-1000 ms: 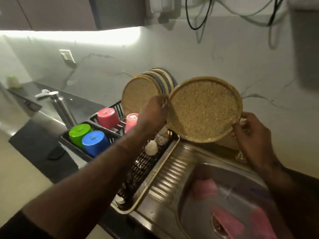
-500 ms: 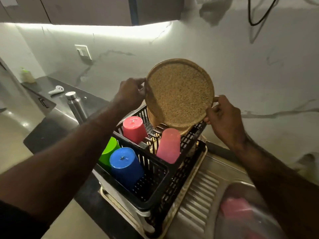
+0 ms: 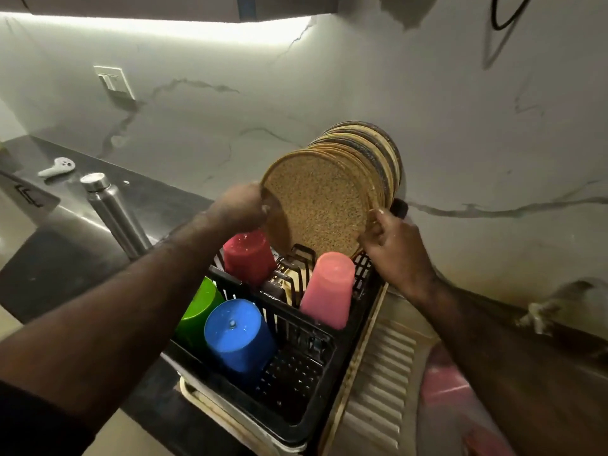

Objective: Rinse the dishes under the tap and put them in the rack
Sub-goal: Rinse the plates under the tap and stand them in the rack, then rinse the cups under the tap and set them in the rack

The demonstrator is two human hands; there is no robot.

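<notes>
Both hands (image 3: 241,205) (image 3: 390,240) grip a round speckled tan plate (image 3: 317,209) upright.

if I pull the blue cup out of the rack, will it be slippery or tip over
Probably slippery: the blue cup shows water beads on its upturned base. It looks like light, stiff plastic. It already leans in the black rack, so it could tip if nudged.
</notes>
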